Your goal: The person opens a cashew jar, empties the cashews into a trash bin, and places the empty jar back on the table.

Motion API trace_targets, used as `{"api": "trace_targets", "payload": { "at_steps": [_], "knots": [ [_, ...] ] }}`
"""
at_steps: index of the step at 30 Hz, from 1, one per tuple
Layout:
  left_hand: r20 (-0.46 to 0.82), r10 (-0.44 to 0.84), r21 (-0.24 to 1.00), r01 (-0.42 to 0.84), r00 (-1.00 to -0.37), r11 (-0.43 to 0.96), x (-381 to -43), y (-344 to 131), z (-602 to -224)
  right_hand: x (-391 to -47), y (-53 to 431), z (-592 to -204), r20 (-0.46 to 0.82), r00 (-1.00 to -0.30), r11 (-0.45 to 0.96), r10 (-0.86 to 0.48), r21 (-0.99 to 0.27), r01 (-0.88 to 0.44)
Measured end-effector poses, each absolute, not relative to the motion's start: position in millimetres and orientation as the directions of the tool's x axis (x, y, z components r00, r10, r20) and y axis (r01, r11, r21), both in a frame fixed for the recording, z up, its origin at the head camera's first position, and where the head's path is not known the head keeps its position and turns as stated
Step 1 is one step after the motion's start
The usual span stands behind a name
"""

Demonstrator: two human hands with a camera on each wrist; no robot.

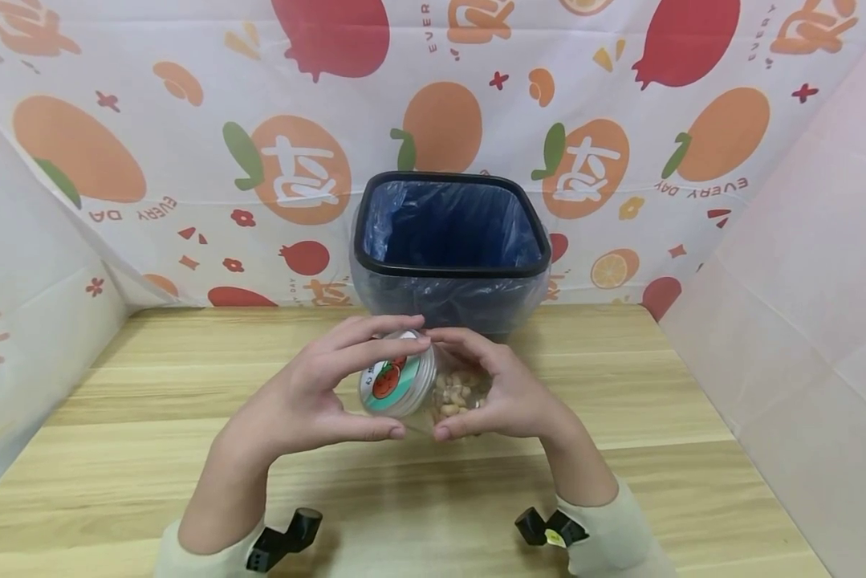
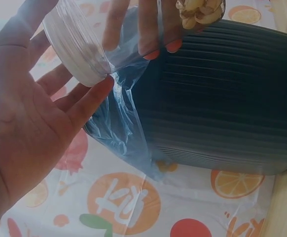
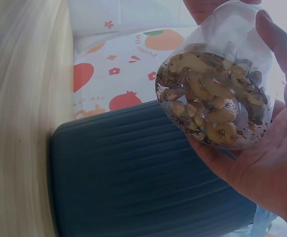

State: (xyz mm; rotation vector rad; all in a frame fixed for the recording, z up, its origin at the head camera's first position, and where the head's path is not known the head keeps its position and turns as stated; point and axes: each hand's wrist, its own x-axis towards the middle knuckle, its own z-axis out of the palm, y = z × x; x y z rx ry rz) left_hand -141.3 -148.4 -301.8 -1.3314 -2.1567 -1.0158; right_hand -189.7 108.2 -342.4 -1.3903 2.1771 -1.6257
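Note:
A clear plastic jar [image 3: 247,34] lies tilted on its side between both hands, over the table in front of the bin. Cashews [image 3: 217,98] and dark crumbs show through its bottom in the right wrist view. Its lid [image 1: 404,389], with a tomato-like fruit picture and a green band, faces left. My left hand [image 1: 310,393] curves round the lid, with fingertips at its rim and the thumb below. My right hand [image 1: 515,393] grips the body near the bottom, fingers on the far side and thumb on the near side.
A dark bin [image 2: 222,103] with a black rim [image 1: 450,271] and a thin plastic liner [image 1: 396,221] stands behind the hands against the fruit-print cloth [image 1: 187,160]. The wooden table [image 1: 151,385] lies beneath. Pale cloth [image 1: 786,265] hangs at both sides.

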Motion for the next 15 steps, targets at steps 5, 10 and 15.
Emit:
{"api": "trace_targets", "payload": {
  "at_steps": [5, 10, 15],
  "knots": [
    [0.669, 0.585, 0.366, 0.888, -0.459, 0.279, -141.8, -148.0, -302.1, -189.7, 108.3, -342.6, 0.419, -0.587, 0.026, -0.693, -0.799, -0.601],
    [0.669, 0.578, 0.373, 0.884, -0.467, 0.282, -142.6, -148.0, -302.5, -189.2, 107.7, -343.1, 0.425, -0.587, 0.020, -0.689, -0.798, -0.602],
    [0.656, 0.566, 0.389, 0.867, -0.499, 0.312, -142.2, -149.0, -302.6, -188.6, 105.6, -343.4, 0.441, -0.591, 0.024, -0.676, -0.788, -0.616]
  ]
}}
